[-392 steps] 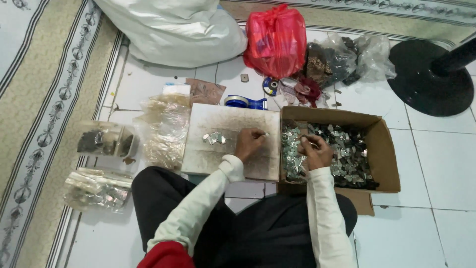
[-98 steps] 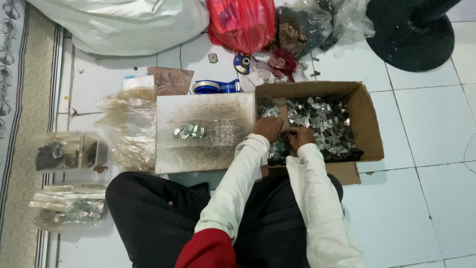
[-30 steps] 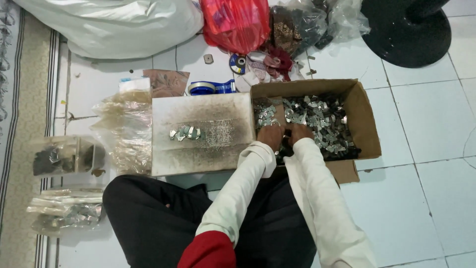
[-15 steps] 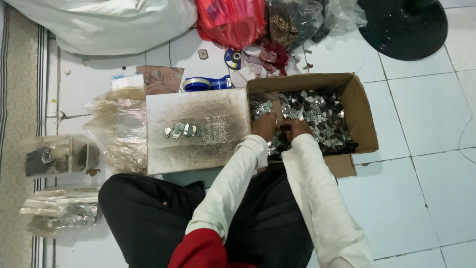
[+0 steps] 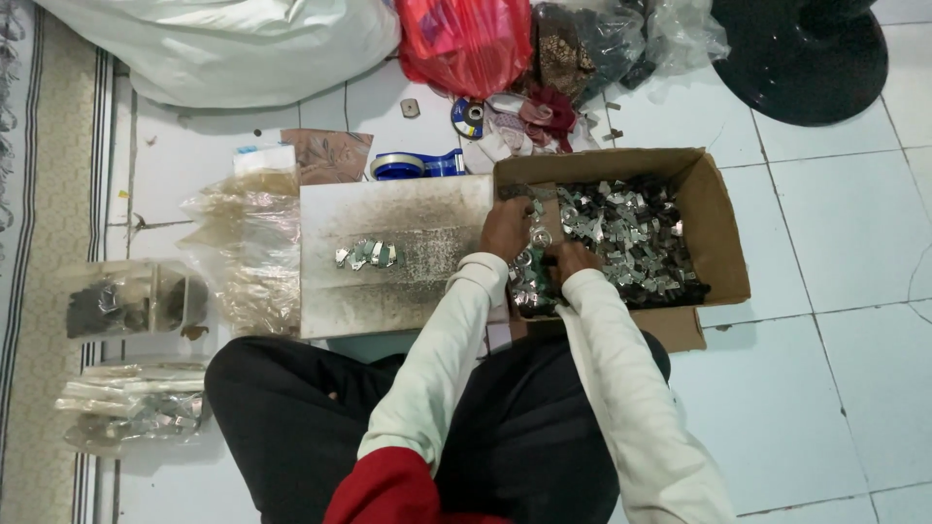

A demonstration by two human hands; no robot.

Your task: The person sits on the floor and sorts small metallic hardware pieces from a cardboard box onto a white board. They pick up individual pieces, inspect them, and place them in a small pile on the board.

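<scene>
Cardboard makes up the open box on the tiled floor, and it is heaped with small shiny metal pieces. Both hands are down at its near left corner: the left hand by the left wall, the right hand just beside it, fingers curled into the pile. Each grip looks partly closed around a few pieces, but the fingertips are buried in the heap, so I cannot tell exactly what either one has hold of.

Left of the box, touching it, lies a flat, speckled grey board with a small cluster of the same metal pieces near its middle. Further left sit clear plastic bags and a small clear container; a blue tape dispenser and a red bag lie beyond the board.

The likeliest trouble, as I judge it, is the pieces themselves: they look thin and stamped, so edges could nick fingers that dig blind into the heap. A loose pinch could also drop pieces over the low box wall into the lap or onto the floor, where they would scatter. The board has no rim, so the cluster on it could slide off if a sleeve or wrist brushes it. Tangled pieces might lift together and spill.
</scene>
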